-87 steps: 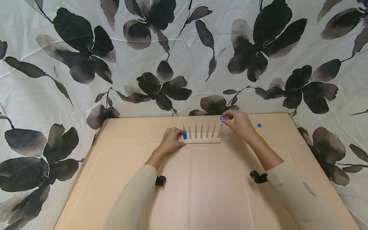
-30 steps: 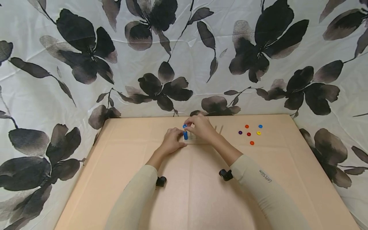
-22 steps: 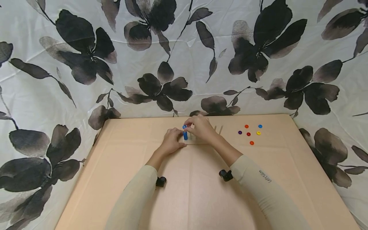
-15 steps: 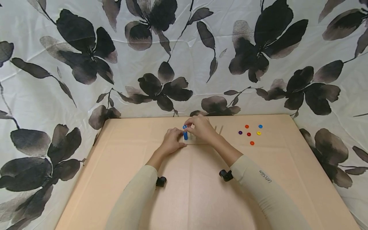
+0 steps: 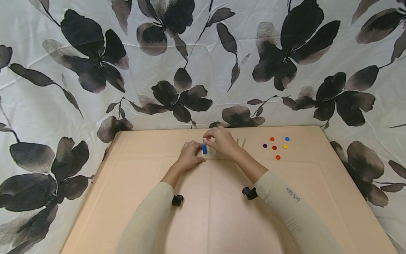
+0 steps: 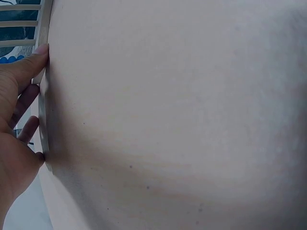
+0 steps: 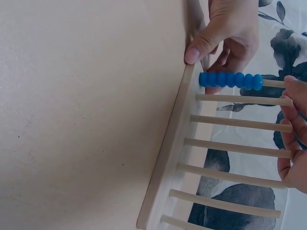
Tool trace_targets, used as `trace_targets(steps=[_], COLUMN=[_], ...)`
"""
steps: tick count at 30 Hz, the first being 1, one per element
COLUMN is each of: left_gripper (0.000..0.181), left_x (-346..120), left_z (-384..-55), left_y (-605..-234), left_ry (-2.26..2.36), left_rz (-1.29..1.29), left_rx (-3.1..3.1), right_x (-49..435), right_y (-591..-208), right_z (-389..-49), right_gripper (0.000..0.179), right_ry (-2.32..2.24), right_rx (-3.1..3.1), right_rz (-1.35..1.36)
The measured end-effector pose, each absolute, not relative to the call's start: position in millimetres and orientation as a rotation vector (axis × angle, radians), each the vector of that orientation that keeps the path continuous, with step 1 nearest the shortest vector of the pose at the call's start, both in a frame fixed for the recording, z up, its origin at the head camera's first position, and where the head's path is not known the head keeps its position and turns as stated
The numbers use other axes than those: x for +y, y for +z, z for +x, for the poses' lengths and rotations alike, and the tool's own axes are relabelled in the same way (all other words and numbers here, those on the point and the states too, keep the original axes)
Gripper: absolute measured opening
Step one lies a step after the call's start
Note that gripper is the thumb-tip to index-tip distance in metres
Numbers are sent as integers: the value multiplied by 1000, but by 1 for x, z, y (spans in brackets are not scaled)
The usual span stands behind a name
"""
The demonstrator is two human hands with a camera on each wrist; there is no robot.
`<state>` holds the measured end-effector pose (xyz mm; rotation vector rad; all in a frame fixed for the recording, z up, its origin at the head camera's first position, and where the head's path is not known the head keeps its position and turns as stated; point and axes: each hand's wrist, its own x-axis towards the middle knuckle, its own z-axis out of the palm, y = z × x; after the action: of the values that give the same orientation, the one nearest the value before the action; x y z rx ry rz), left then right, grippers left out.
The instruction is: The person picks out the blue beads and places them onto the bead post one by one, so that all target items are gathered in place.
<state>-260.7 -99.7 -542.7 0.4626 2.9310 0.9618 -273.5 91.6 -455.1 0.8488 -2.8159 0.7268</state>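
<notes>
A wooden peg rack, its base [image 7: 168,139] long and narrow, carries a row of upright pegs [image 7: 237,147]. On its leftmost peg sits a stack of blue beads [image 7: 230,80], with the bare peg end showing above. My left hand [image 5: 188,155] grips the left end of the base, thumb on the near face, as the left wrist view also shows with the hand [image 6: 19,163]. Over the top of the beaded peg is my right hand [image 5: 220,141]. Its fingertips are at the peg's tip, with no bead visible between them; the other pegs are bare where seen.
Loose beads lie on the tabletop right of the rack: a purple one [image 5: 265,145], a red one [image 5: 274,147], orange ones [image 5: 277,157], a yellow one [image 5: 285,146] and a blue one [image 5: 287,139]. Behind the table [image 5: 209,211] hangs a floral cloth [image 5: 127,14].
My right hand came left from beside the rack with a blue bead to the leftmost peg. The bead has left its fingertips and dropped onto the stack. My left hand stays put.
</notes>
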Motion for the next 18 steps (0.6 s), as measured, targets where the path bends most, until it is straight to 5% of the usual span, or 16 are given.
trace_targets(steps=[18], left_gripper=[58], left_x=[-99], left_z=[-260], left_y=[-540], left_ry=[959], left_rz=[450], left_rx=[2924], right_x=[124], right_y=[-439], right_z=[-267], right_gripper=[22], right_ry=[942], right_rx=[-2712], right_rz=[742])
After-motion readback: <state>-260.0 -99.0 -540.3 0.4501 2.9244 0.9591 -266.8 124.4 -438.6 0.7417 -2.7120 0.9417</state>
